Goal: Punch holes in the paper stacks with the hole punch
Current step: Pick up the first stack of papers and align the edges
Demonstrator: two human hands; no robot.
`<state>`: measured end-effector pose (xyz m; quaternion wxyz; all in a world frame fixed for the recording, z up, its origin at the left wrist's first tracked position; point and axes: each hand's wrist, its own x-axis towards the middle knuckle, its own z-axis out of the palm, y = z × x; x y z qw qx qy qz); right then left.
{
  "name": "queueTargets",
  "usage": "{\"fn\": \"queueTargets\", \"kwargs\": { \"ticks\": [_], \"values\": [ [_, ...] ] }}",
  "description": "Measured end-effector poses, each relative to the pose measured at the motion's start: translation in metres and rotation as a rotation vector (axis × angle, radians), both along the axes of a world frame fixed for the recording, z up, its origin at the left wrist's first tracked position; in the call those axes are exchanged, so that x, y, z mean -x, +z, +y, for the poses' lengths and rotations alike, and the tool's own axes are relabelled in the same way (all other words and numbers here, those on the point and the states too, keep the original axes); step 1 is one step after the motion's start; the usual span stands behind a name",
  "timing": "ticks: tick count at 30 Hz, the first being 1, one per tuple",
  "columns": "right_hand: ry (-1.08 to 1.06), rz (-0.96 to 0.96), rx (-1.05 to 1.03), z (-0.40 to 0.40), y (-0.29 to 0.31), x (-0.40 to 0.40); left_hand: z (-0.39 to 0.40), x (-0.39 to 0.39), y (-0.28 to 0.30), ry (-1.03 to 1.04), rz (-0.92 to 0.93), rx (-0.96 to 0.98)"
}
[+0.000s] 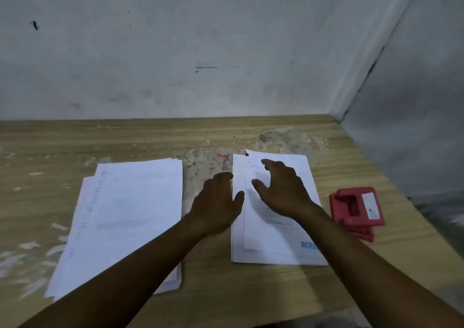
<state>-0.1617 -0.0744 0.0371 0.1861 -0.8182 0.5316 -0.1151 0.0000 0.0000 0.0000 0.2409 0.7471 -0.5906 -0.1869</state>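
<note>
Two stacks of white printed paper lie on a wooden table. The left stack [125, 214] is large and fanned out. The right stack [273, 234] is smaller and has a blue mark at its near right corner. My left hand [216, 204] rests at the left edge of the right stack, fingers loosely curled, holding nothing. My right hand [283, 187] hovers over the top of the right stack with fingers spread. A red hole punch [357, 212] sits on the table to the right of that stack, apart from both hands.
The wooden table [226, 137] stands in a corner, with a grey wall behind it and another on the right. Its surface is worn and scuffed between the stacks. A small pink scrap [223, 157] lies beyond the stacks. The table's right edge runs just past the punch.
</note>
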Motion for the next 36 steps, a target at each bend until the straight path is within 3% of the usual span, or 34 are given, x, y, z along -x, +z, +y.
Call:
{"fn": "queueTargets", "kwargs": {
  "ticks": [6, 8, 14, 23, 36],
  "values": [
    [-0.076, 0.046, 0.022, 0.007, -0.003, 0.01, -0.001, 0.001, -0.005, 0.018, 0.066, 0.034],
    [-0.109, 0.049, 0.159, 0.054, -0.041, 0.056, 0.04, 0.039, -0.037, 0.013, -0.041, 0.181],
    [-0.189, 0.074, 0.12, 0.052, -0.065, 0.072, 0.019, 0.029, -0.051, 0.124, -0.1, 0.114],
    [-0.24, 0.045, 0.063, 0.077, -0.079, 0.085, 0.019, 0.032, -0.051, 0.108, -0.201, 0.057],
    [-0.188, 0.117, 0.04, 0.079, -0.082, 0.082, 0.016, 0.031, -0.044, 0.109, -0.138, 0.081]
  ]
}}
